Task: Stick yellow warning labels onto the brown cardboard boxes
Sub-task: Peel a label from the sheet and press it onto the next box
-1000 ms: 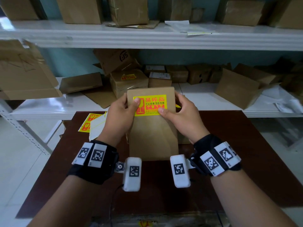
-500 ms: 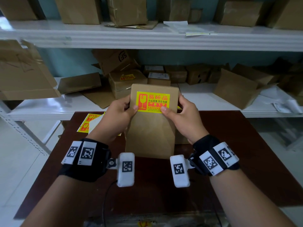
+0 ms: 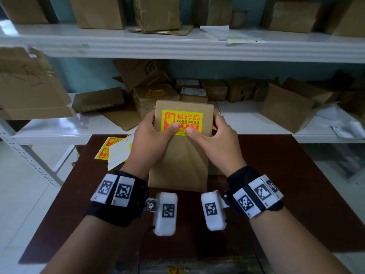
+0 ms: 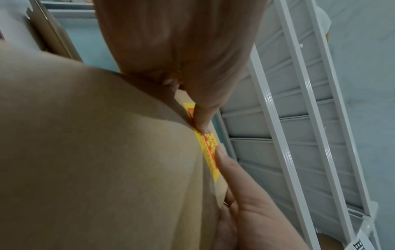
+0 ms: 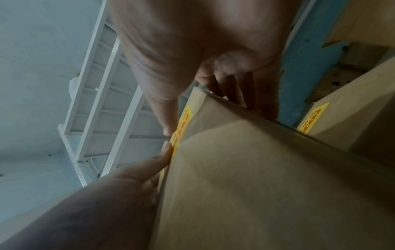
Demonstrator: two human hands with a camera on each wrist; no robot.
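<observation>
A flat brown cardboard box [image 3: 181, 165] stands tilted on its near edge on the dark brown table [image 3: 276, 184]. A yellow warning label [image 3: 182, 121] with red print is stuck on its upper face. My left hand [image 3: 152, 139] grips the box's left side, thumb pressing the label's lower edge. My right hand [image 3: 215, 141] grips the right side, its thumb pressing the label beside the left thumb. In the left wrist view the label [image 4: 208, 147] shows edge-on between both thumbs. The right wrist view shows the box [image 5: 267, 186] with fingers curled behind its far edge.
Sheets of yellow labels [image 3: 107, 148] and white backing paper [image 3: 119, 155] lie at the table's far left. A labelled box [image 3: 156, 99] and several other cartons sit on the white shelf [image 3: 246, 119] behind. More boxes fill the upper shelf [image 3: 177, 44].
The box has been raised and pushed a little farther from me. Both thumbs have slid inward along the label's lower edge until they nearly meet.
</observation>
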